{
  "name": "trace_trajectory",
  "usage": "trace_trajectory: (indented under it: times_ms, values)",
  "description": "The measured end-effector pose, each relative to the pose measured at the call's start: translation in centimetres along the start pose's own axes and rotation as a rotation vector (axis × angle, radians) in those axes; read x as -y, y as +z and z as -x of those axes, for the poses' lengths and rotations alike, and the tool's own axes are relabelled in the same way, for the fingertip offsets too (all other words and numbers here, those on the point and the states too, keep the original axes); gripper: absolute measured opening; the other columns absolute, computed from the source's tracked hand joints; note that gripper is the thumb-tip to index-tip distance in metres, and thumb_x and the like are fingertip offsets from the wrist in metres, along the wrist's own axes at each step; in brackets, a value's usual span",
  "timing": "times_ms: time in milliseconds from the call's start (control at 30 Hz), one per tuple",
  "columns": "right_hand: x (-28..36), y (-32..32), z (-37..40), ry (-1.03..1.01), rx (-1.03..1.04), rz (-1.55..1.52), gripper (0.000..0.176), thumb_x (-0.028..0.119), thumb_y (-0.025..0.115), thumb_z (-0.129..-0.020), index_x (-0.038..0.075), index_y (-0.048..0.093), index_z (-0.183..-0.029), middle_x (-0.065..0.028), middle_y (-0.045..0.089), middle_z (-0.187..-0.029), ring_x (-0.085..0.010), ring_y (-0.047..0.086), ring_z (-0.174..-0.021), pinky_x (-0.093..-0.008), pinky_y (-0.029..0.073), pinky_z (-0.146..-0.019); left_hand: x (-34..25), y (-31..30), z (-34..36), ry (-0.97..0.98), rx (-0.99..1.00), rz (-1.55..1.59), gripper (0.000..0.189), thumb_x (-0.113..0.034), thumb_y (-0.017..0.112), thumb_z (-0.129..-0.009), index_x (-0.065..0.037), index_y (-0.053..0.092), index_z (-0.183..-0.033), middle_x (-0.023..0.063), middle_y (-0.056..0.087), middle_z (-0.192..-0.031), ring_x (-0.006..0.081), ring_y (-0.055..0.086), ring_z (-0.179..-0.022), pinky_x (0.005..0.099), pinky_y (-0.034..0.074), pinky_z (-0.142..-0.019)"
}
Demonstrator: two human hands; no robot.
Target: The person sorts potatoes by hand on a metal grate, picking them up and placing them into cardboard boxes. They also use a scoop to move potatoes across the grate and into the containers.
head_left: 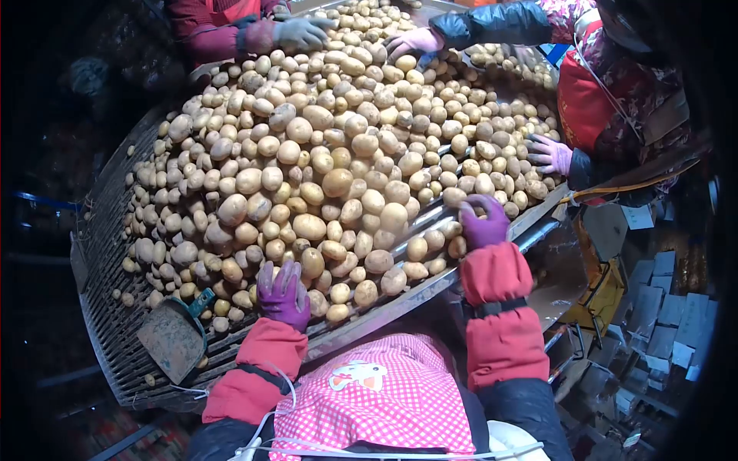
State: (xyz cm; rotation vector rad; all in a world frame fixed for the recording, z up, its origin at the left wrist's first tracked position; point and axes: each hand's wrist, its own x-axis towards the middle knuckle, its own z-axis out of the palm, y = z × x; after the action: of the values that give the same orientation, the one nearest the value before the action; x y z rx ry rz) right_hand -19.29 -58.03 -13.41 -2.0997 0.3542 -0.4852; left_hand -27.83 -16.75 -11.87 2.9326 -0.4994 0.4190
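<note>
A large heap of potatoes [310,227] covers a slatted metal sorting table [108,307] in front of me. My left hand [283,296], in a purple glove, rests against the near edge of the heap with its fingers stretched and slightly apart. My right hand [484,221], gloved the same way, is over the right edge of the table. Its fingers are bent but apart, with the tips beside a brownish potato [453,197]; no potato shows inside the hand. Metal rollers [427,219] show between the potatoes left of it.
A dirty scoop [173,342] with a green handle lies on the slats at left. Across the table, a grey-gloved hand [302,32] and a co-worker's pink-gloved hands [413,42] touch the heap. Flattened cartons [669,307] and a yellow metal frame [603,296] stand at right.
</note>
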Motion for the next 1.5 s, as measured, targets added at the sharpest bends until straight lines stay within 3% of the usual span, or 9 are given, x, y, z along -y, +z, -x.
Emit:
trace_trajectory:
  times_ms: [33,100,200,267,333,1200,1367,1500]
  values:
    - [0.0,-1.9,0.6,0.123,0.048,-0.039,0.017,0.016,0.073,-0.077,0.009,0.075,-0.092,-0.0082,0.072,-0.092,-0.0237,0.067,-0.09,-0.0376,0.052,-0.085,-0.1,0.0,0.2,0.009,-0.006,0.001,0.048,-0.011,0.063,-0.08,-0.007,0.059,-0.128,0.0121,0.054,-0.136,0.0435,0.039,-0.133,0.0521,0.032,-0.111]
    - [0.3,-2.8,1.5,0.066,-0.001,0.083,0.023,0.018,0.073,-0.076,0.011,0.075,-0.098,-0.0082,0.072,-0.094,-0.0255,0.067,-0.094,-0.0376,0.052,-0.088,0.0,0.3,0.3,0.032,-0.029,-0.003,0.047,-0.011,0.063,-0.08,-0.006,0.06,-0.127,0.0128,0.055,-0.134,0.0438,0.04,-0.132,0.0523,0.032,-0.111]
    - [1.7,-0.4,0.8,-0.255,0.201,0.312,0.032,0.021,0.072,-0.074,0.017,0.074,-0.106,-0.0075,0.072,-0.103,-0.0284,0.065,-0.104,-0.0405,0.048,-0.096,0.1,0.2,0.2,0.043,-0.03,-0.006,0.045,-0.011,0.062,-0.081,-0.005,0.06,-0.125,0.0133,0.056,-0.133,0.0438,0.041,-0.131,0.0525,0.033,-0.11]
    - [4.0,2.0,-0.2,-0.308,0.428,0.698,0.057,0.023,0.074,-0.071,0.026,0.063,-0.127,-0.0086,0.064,-0.126,-0.0261,0.059,-0.118,-0.0387,0.046,-0.1,0.1,0.2,0.3,0.036,-0.04,-0.008,0.043,-0.012,0.063,-0.081,-0.007,0.062,-0.123,0.0117,0.056,-0.132,0.0421,0.042,-0.13,0.053,0.034,-0.109]
    - [7.3,4.3,-1.0,-0.178,0.573,1.02,0.061,0.026,0.074,-0.075,0.029,0.057,-0.133,-0.0086,0.06,-0.133,-0.0253,0.058,-0.119,-0.039,0.046,-0.099,0.0,0.5,0.2,0.027,-0.08,-0.018,0.04,-0.012,0.064,-0.08,-0.009,0.065,-0.12,0.0084,0.056,-0.13,0.0387,0.044,-0.128,0.0538,0.038,-0.106]
    - [4.9,4.9,-3.7,-0.098,0.804,0.846,0.059,0.015,0.071,-0.082,0.021,0.048,-0.136,-0.0111,0.064,-0.113,-0.0203,0.062,-0.098,-0.0328,0.051,-0.079,0.3,0.2,0.2,0.04,-0.095,-0.003,0.041,-0.016,0.064,-0.079,-0.01,0.065,-0.12,0.009,0.055,-0.13,0.0413,0.045,-0.125,0.0553,0.038,-0.104]
    - [3.9,4.5,-3.4,0.009,0.789,0.533,0.058,0.012,0.071,-0.084,0.019,0.047,-0.137,-0.0116,0.065,-0.109,-0.0193,0.063,-0.094,-0.0316,0.052,-0.075,0.2,0.1,0.1,0.05,-0.106,-0.01,0.038,-0.015,0.064,-0.08,-0.01,0.066,-0.118,0.009,0.056,-0.129,0.0406,0.046,-0.124,0.0551,0.04,-0.103]
    - [2.1,1.4,-0.3,0.362,0.601,-0.537,0.058,0.011,0.07,-0.085,0.018,0.045,-0.137,-0.0119,0.065,-0.106,-0.0185,0.063,-0.091,-0.0306,0.052,-0.072,0.2,0.3,0.3,0.057,-0.126,0.004,0.038,-0.013,0.064,-0.08,-0.009,0.065,-0.118,0.0097,0.057,-0.128,0.0401,0.046,-0.125,0.0548,0.04,-0.103]
